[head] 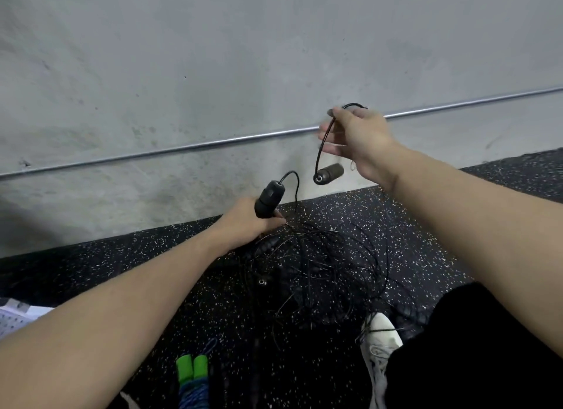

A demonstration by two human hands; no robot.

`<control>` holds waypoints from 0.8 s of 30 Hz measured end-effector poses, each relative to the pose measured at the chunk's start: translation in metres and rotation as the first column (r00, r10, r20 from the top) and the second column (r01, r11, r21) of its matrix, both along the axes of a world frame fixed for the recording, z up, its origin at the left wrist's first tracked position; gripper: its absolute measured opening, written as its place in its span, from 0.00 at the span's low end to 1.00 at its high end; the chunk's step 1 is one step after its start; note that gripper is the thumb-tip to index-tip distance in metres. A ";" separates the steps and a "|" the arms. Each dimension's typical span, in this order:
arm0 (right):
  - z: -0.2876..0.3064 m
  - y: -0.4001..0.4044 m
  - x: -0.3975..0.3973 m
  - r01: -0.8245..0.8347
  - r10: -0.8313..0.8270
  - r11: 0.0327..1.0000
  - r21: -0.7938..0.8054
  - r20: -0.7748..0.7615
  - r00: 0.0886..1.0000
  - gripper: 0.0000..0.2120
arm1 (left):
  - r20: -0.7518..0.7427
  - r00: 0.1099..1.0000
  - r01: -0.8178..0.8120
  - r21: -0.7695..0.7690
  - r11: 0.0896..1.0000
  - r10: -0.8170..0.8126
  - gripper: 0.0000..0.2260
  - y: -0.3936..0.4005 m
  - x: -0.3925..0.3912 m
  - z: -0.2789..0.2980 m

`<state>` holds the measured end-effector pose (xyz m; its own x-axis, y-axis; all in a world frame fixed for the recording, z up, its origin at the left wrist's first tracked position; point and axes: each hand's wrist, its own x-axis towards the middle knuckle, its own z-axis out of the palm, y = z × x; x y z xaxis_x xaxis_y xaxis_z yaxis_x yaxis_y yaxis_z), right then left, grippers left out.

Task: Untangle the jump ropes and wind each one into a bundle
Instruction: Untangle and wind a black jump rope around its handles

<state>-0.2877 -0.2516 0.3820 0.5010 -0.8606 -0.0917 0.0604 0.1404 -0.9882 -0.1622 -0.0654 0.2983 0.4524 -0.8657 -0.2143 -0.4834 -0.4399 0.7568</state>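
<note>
Head view: left hand (246,222), at centre, is wrapped around a black handle (269,199) that sticks up toward 12 o'clock, thin cord curling from its top down into the tangle (320,271) on the speckled floor (426,241) at 5 o'clock. Right hand (359,140), raised at 2 o'clock, pinches a cord (324,143) between thumb and fingers; a second handle (329,173) dangles just below it. Green handles (192,367) on a blue rope lie at 7 o'clock. White shoe (380,341) touches the tangle's lower edge.
</note>
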 end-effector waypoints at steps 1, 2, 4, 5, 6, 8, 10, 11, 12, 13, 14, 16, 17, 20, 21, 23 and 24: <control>0.000 0.000 -0.002 -0.005 0.005 1.000 0.007 0.008 1.000 0.06 | -0.012 1.000 0.000 0.010 1.000 0.000 0.06 0.000 0.000 -0.001; -0.001 0.001 -0.002 -0.017 0.017 1.000 0.018 0.018 1.000 0.06 | -0.036 0.999 -0.008 0.009 1.000 0.008 0.07 0.000 0.001 -0.003; 0.000 0.004 -0.003 -0.059 0.059 0.998 0.032 0.013 0.998 0.07 | -0.124 0.989 -0.094 -0.060 0.994 0.086 0.07 -0.001 0.003 -0.005; 0.000 0.007 -0.003 -0.089 0.089 0.995 0.034 -0.003 0.996 0.07 | -0.174 0.974 -0.168 -0.118 0.979 0.146 0.06 -0.002 0.004 -0.005; 0.000 0.011 -0.002 -0.123 0.124 0.992 0.037 -0.021 0.992 0.08 | -0.229 0.953 -0.240 -0.180 0.954 0.197 0.06 -0.004 0.005 -0.003; 0.000 0.019 -0.001 -0.183 0.185 0.982 0.046 -0.037 0.982 0.08 | -0.385 0.900 -0.325 -0.277 0.904 0.206 0.08 -0.008 0.005 0.002; 0.001 0.026 0.001 -0.210 0.210 0.975 0.079 0.010 0.978 0.06 | -0.502 0.857 -0.305 -0.314 0.899 0.115 0.13 -0.010 0.003 0.008; 0.002 0.029 0.004 -0.215 0.210 0.971 0.106 0.056 0.976 0.06 | -0.532 0.844 -0.272 -0.311 0.911 0.070 0.15 -0.010 0.001 0.010; 0.003 0.032 0.007 -0.217 0.204 0.967 0.132 0.106 0.973 0.06 | -0.564 0.825 -0.239 -0.304 0.922 0.027 0.16 -0.009 -0.002 0.012; 0.005 0.034 0.009 -0.217 0.193 0.964 0.155 0.156 0.969 0.05 | -0.609 0.793 -0.218 -0.297 0.929 -0.008 0.17 -0.008 -0.005 0.013; 0.007 0.037 0.012 -0.213 0.177 0.961 0.175 0.200 0.964 0.05 | -0.666 0.745 -0.216 -0.288 0.933 -0.033 0.18 -0.005 -0.006 0.014; 0.009 0.040 0.017 -0.194 0.133 0.956 0.218 0.265 0.955 0.05 | -0.751 0.656 -0.221 -0.287 0.932 -0.076 0.18 0.000 -0.006 0.017; 0.010 0.042 0.020 -0.181 0.110 0.954 0.240 0.282 0.953 0.06 | -0.760 0.643 -0.212 -0.296 0.931 -0.095 0.16 0.003 -0.005 0.018; 0.010 0.045 0.027 -0.170 0.084 0.940 0.295 0.285 0.955 0.06 | -0.744 0.662 -0.223 -0.309 0.925 -0.088 0.04 0.007 -0.003 0.018; 0.009 0.047 0.029 -0.176 0.098 0.938 0.299 0.258 0.961 0.06 | -0.742 0.668 -0.263 -0.303 0.916 -0.054 0.01 0.007 -0.003 0.019; 0.005 0.053 0.030 -0.221 0.196 0.939 0.264 0.119 0.973 0.10 | -0.744 0.668 -0.355 -0.310 0.882 0.008 0.03 0.008 -0.002 0.022; 0.002 0.057 0.030 -0.275 0.281 0.934 0.228 0.009 0.960 0.13 | -0.743 0.669 -0.393 -0.322 0.861 0.028 0.03 0.009 0.001 0.024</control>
